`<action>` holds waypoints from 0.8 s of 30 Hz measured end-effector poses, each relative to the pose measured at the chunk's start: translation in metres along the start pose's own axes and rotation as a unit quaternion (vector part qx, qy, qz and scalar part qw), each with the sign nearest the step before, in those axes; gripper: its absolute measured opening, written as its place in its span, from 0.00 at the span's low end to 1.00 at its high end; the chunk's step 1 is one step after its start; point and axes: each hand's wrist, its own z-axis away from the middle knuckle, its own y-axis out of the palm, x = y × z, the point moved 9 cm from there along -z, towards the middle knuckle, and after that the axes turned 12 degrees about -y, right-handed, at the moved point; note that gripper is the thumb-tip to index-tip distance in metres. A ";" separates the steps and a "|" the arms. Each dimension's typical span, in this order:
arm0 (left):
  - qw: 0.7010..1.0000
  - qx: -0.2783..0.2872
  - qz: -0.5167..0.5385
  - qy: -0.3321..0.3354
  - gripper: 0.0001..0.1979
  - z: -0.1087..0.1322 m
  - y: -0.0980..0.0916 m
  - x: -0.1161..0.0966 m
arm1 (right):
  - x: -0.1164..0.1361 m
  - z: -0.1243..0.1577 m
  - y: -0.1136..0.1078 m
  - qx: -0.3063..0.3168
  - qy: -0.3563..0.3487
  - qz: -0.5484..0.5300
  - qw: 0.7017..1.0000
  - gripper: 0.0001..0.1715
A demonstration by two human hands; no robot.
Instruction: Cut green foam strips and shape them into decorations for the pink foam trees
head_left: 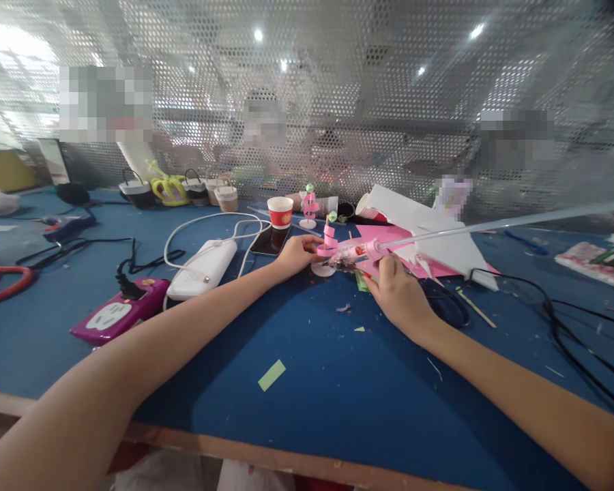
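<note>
My left hand (297, 258) pinches the lower end of a pink paper spiral (329, 239), which winds around a thin stick with a green top and stands on a white round base (322, 271). In my right hand (402, 293) is a clear pink glue gun (355, 254), its nozzle close against the spiral's bottom. From the gun's back a long translucent glue stick (491, 224) runs out to the right. Behind stands a similar pink spiral (310, 206) on its own white base. The exact contact at the nozzle is too small to make out.
A white power bank (203, 269) with a cable, a phone (272, 241), a purple power socket (117, 312) and a red paper cup (280, 213) lie left. White sheets (430, 225), pink paper and black cables (557, 320) are right. A perforated metal screen (338, 88) stands behind.
</note>
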 end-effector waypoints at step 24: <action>1.000 0.010 0.007 -0.002 0.19 0.000 0.002 0.001 | 0.002 0.000 0.003 0.044 0.003 0.003 0.999 0.06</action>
